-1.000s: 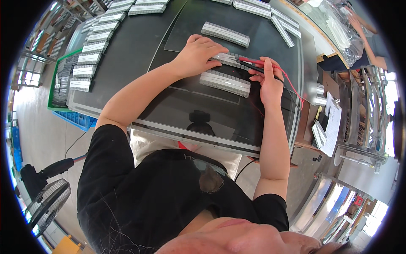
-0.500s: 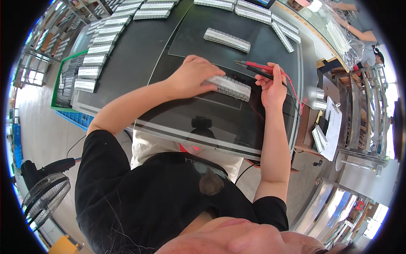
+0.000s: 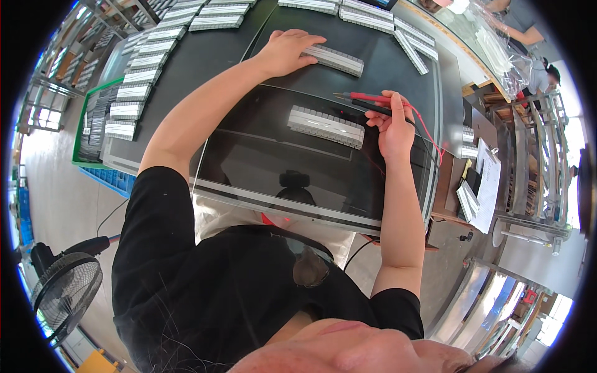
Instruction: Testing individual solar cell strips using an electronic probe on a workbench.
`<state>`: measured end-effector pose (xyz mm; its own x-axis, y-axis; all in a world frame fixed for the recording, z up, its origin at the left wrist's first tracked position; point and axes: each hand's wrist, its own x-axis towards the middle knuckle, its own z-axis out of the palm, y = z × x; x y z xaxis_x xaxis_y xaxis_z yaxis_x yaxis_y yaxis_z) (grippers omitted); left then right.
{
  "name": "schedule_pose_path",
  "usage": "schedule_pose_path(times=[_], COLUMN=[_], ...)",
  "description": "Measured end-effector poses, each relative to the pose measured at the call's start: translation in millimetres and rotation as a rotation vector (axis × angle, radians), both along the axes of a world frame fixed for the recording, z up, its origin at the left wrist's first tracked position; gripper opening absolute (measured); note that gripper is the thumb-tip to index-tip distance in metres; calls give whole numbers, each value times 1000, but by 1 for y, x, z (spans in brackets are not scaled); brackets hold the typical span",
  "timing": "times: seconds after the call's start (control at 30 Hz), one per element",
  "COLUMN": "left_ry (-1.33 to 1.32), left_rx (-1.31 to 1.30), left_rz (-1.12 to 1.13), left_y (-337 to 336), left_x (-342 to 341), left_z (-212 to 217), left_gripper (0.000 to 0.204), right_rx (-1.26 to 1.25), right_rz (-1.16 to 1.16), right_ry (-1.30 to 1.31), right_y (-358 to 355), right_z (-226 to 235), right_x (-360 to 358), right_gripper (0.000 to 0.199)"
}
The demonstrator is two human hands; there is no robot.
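My left hand reaches to the far part of the dark table and closes on the left end of a ridged grey-and-white strip bundle. Nearer to me, a second strip bundle lies untouched on the dark glossy surface. In my right hand is a pair of test probes, one red and one black. Their tips point left, above the gap between the two bundles. Thin red and black leads run from the probes past my wrist.
Rows of similar strip bundles line the table's left and far edges. A green crate of dark flat pieces stands at the left. A clipboard with paper lies right. A fan stands lower left; another person is far right.
My left hand has let go of the nearer strip bundle and moved away from me to the farther one. My right hand still holds the probes, shifted slightly left.
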<state>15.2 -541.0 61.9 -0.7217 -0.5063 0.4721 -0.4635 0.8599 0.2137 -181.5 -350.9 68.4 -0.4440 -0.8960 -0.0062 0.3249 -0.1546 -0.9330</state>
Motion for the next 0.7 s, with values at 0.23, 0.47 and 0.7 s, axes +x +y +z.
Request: schedule_pose_path(times=[0.23,0.47,0.7], left_ry=[-21,2,35], left_rx=[-84,57,22], left_rz=[-58,-138,-148], left_y=[25,73,73], left_x=[5,12,12], left_z=[15,4,2], left_gripper=[42,37,35], right_rx=[2,51,77], right_rz=[-27,-33,-10], right_ry=[18,144,193], right_y=[-1,-1,-1], right_z=[0,-1,0], right_x=[0,5,8], right_gripper=[28,30,32])
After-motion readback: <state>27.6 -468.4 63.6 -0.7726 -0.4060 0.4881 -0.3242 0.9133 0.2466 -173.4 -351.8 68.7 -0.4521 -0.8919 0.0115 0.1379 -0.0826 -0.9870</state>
